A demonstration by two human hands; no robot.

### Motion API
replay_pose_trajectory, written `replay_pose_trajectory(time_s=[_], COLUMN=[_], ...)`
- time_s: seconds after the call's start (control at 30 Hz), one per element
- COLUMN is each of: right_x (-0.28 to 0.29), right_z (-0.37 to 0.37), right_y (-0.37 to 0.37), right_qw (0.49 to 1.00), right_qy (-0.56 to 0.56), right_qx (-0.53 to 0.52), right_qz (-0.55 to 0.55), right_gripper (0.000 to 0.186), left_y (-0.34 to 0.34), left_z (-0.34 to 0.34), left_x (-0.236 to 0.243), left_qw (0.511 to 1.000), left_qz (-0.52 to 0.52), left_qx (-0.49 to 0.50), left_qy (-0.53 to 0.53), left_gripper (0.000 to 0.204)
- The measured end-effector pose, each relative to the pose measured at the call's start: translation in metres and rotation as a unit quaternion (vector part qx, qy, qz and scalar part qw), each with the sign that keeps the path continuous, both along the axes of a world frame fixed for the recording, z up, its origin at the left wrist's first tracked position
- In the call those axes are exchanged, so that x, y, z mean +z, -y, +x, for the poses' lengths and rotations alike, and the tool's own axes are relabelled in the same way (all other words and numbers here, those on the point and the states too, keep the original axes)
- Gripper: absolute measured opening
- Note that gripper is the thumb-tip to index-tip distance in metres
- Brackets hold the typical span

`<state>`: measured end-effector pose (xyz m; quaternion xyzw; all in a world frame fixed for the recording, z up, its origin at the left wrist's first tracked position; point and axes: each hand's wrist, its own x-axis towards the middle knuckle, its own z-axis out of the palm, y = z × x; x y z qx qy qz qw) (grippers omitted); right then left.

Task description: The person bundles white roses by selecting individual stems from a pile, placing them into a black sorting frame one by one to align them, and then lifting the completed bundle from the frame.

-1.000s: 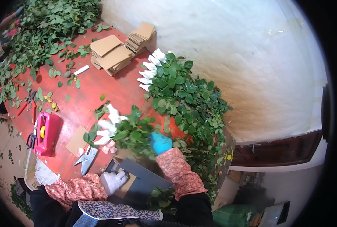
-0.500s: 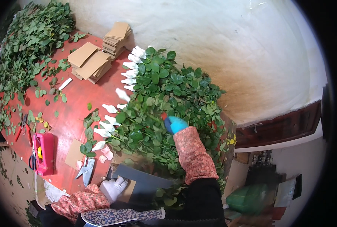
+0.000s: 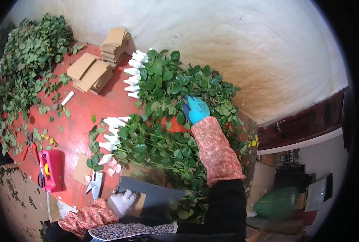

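My right hand (image 3: pixel 197 109), in a light blue glove with a dark blue palm, is among the leaves at the near edge of the far rose bunch (image 3: pixel 175 76). Its fingers are curled; leaves hide what lies between them. White sleeves cover that bunch's flower heads. A nearer rose bunch (image 3: pixel 159 141), also with white-sleeved heads, lies between this hand and my body. My left hand (image 3: pixel 122 202), gloved in white, is closed on the edge of a brown cardboard piece (image 3: pixel 138 205), over a dark grey sheet (image 3: pixel 159 198).
On the red table (image 3: pixel 82 121) lie cardboard stacks (image 3: pixel 90 72), a pink tape dispenser (image 3: pixel 52 171), red-handled pruners (image 3: pixel 31 146), a grey stapler-like tool (image 3: pixel 94 185) and pink petals (image 3: pixel 114 165). A big leafy heap (image 3: pixel 36 52) covers the far left. The wall (image 3: pixel 248 48) borders the far side.
My right hand has moved farther away, from the nearer stems to the far bunch. The rose head blurred between the bunches now lies with the nearer bunch. My left hand stays put.
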<state>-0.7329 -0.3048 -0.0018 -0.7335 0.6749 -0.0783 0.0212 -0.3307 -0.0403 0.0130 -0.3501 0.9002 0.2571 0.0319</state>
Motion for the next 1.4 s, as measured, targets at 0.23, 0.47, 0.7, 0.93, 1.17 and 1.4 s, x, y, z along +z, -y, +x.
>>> replay_pose_trajectory(time_s=[0.23, 0.47, 0.7, 0.93, 1.17, 1.4], right_x=[-0.072, -0.047, -0.004, -0.054, -0.048, -0.041], right_z=[-0.035, -0.008, 0.012, -0.001, 0.003, 0.039], right_y=[0.073, 0.067, 0.044, 0.093, 0.069, -0.018], right_qw=[0.960, 0.969, 0.991, 0.965, 0.967, 0.971], right_qy=[-0.245, -0.217, -0.134, -0.235, -0.235, -0.155], right_qx=[-0.118, -0.028, 0.019, -0.059, 0.004, 0.087], right_qz=[0.061, 0.111, 0.005, 0.099, 0.101, 0.163], right_gripper=[0.033, 0.019, 0.033, 0.056, 0.025, 0.019], left_y=[-0.001, 0.003, 0.004, 0.000, -0.001, 0.002], left_z=[-0.010, 0.003, -0.001, -0.003, 0.001, 0.000], left_x=[-0.007, -0.006, -0.001, -0.010, -0.012, 0.000], left_qw=[0.997, 0.995, 0.995, 0.995, 0.994, 0.997], left_qz=[0.068, 0.097, 0.078, 0.090, 0.099, 0.072], left_qx=[-0.026, -0.001, -0.020, -0.034, -0.031, -0.007], left_qy=[0.001, 0.004, 0.059, 0.018, 0.029, 0.022], left_gripper=[0.058, 0.063, 0.062, 0.060, 0.066, 0.061])
